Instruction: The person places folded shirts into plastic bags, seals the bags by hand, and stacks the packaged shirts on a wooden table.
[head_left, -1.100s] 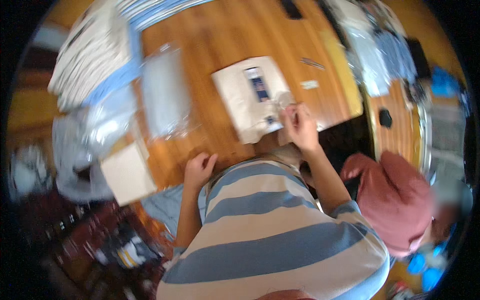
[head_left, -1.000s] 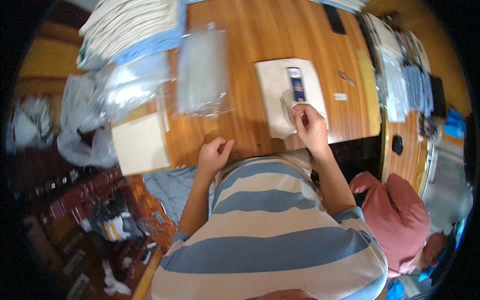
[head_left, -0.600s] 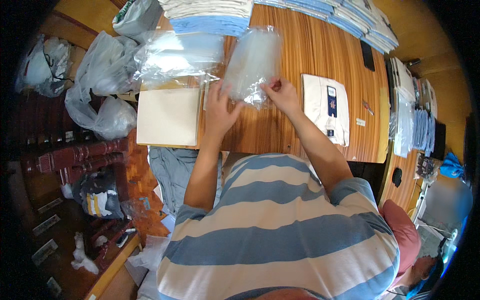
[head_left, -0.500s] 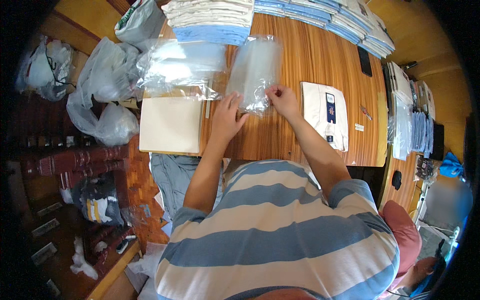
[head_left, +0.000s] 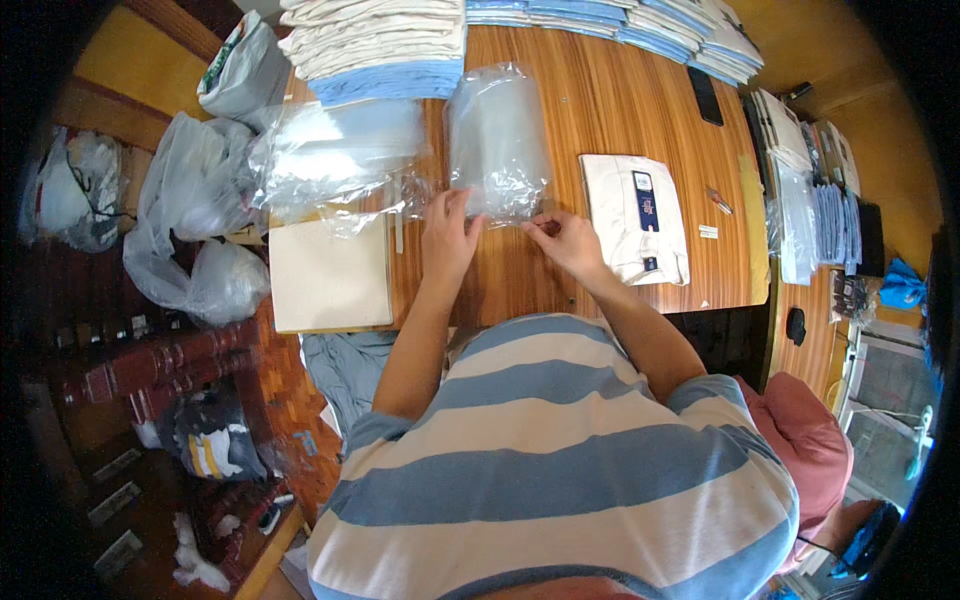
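A clear plastic bag lies lengthwise on the wooden table in front of me, perhaps with more bags beneath it. My left hand rests at its near left corner, fingers apart and touching the film. Thumb and forefinger of my right hand are pinched together on the bag's near right corner. To the right of that hand is a folded cream shirt with a dark blue tag and a small label. Another pile of clear bags lies to the left, partly over a cream board.
Tall stacks of folded white and blue garments line the table's far side. A black phone and a small red-handled tool lie at the right. Stuffed plastic bags crowd the left. Another person's red sleeve shows behind at right.
My right hand has come down from the bag's right side to its near right corner, still pinched. My left hand stays at the near left corner. The whole view has shifted slightly.
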